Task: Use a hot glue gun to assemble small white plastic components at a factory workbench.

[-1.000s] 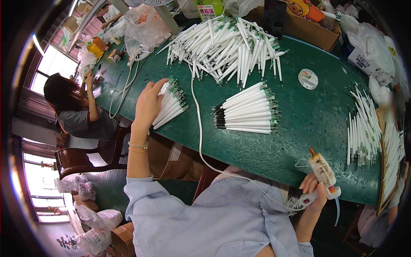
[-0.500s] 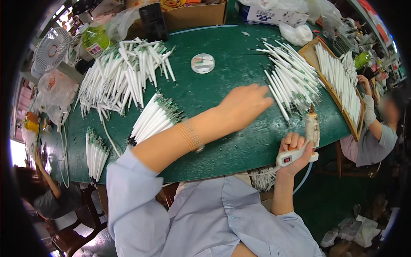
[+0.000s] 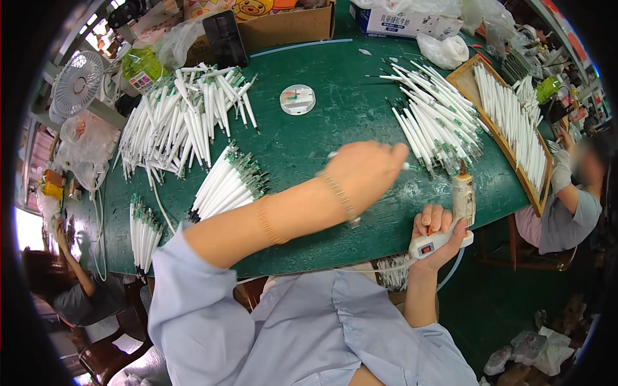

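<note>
My left hand (image 3: 368, 172) reaches across the middle of the green table, closed around a slim white stick (image 3: 407, 166) whose ends peek out on both sides of the hand. My fingers hide most of the stick. To its right lies a fanned pile of similar white sticks (image 3: 438, 116) with green and dark tips. At the table's near edge, my right hand (image 3: 439, 239) is wrapped round a hot glue gun (image 3: 463, 201). The gun's nozzle points up, away from me, and lies just below the pile. A white round dish (image 3: 297, 100) sits beyond my left hand.
Two big bunches of white sticks (image 3: 187, 122) (image 3: 225, 186) and a smaller bunch (image 3: 145, 235) lie on the left. A wooden tray (image 3: 544, 193) of sticks stands at right. A fan (image 3: 78, 83), a phone (image 3: 225, 38) and boxes (image 3: 283, 29) line the far side. People work on both sides.
My left hand has come slightly nearer to me from the edge of the right pile, and a white stick now shows in it. My right hand still holds the glue gun.
</note>
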Demonstrator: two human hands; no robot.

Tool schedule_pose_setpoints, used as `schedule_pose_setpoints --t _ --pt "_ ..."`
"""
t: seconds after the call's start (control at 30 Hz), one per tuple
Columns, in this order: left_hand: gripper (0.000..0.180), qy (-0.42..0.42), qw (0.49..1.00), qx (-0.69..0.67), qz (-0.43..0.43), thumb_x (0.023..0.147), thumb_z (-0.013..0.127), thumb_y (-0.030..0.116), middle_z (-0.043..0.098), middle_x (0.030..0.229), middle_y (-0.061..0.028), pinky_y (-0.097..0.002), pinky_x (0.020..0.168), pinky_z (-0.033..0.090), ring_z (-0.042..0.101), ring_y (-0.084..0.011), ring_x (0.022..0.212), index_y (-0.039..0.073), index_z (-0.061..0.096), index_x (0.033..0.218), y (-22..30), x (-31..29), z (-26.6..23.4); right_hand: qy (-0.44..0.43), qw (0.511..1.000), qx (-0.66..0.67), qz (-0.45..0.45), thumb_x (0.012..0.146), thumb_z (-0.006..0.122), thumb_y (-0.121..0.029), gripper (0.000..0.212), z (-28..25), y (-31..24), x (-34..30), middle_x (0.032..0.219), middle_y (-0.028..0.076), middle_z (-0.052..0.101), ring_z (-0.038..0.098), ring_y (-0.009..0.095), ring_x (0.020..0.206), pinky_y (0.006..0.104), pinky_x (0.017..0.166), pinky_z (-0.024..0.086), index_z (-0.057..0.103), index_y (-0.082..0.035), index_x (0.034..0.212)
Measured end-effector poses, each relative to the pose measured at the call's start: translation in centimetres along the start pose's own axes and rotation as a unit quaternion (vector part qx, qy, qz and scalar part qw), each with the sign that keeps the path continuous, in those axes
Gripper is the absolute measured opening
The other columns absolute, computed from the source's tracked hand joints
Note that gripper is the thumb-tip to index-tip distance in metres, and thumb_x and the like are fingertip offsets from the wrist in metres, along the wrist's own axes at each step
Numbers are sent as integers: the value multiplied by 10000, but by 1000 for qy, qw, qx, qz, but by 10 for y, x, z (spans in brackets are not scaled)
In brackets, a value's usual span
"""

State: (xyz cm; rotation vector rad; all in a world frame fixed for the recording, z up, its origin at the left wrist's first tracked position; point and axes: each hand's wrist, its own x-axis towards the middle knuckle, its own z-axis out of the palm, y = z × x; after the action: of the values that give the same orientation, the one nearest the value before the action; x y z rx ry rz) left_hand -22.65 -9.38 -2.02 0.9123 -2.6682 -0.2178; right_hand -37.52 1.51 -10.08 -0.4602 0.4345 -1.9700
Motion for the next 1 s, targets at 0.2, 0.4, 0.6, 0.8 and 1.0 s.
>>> schedule_pose_setpoints --t 0.2,0.4,0.6,0.8,1.0 --pt "441 64 980 -167 -86 746 594 28 581 701 -91 -312 507 446 583 -228 586 125 462 1156 -3 -79 -49 -144 968 -183 90 830 445 -433 441 10 4 -10 576 50 415 424 181 616 252 528 353 401 -83 566" --pt "487 6 881 -370 -293 779 587 1 525 694 -36 -204 477 434 535 -65 555 110 419 1223 0 -127 -44 -235 910 -220 263 751 550 -368 399 27 19 -26 584 110 511 520 227 626 350 640 431 509 -22 557" --pt "457 -11 861 -409 -303 787 591 9 529 708 -36 -188 478 428 518 -54 557 95 435 1207 -3 -140 -42 -239 899 -182 319 762 552 -147 249 24 25 -32 641 101 544 553 217 657 374 664 460 536 62 895" --pt "450 -15 875 -385 -292 773 606 20 545 672 -31 -198 484 413 517 -62 538 111 459 1189 -4 -142 -42 -251 891 -197 323 769 548 -135 239 27 26 -32 640 99 544 550 203 628 356 629 464 535 63 901" --pt "454 2 898 -345 -273 753 611 10 550 652 -37 -211 498 417 520 -76 528 114 477 1174 -5 -144 -39 -210 881 -236 353 763 540 -99 216 36 22 -32 649 103 541 544 182 617 324 610 459 535 68 900"
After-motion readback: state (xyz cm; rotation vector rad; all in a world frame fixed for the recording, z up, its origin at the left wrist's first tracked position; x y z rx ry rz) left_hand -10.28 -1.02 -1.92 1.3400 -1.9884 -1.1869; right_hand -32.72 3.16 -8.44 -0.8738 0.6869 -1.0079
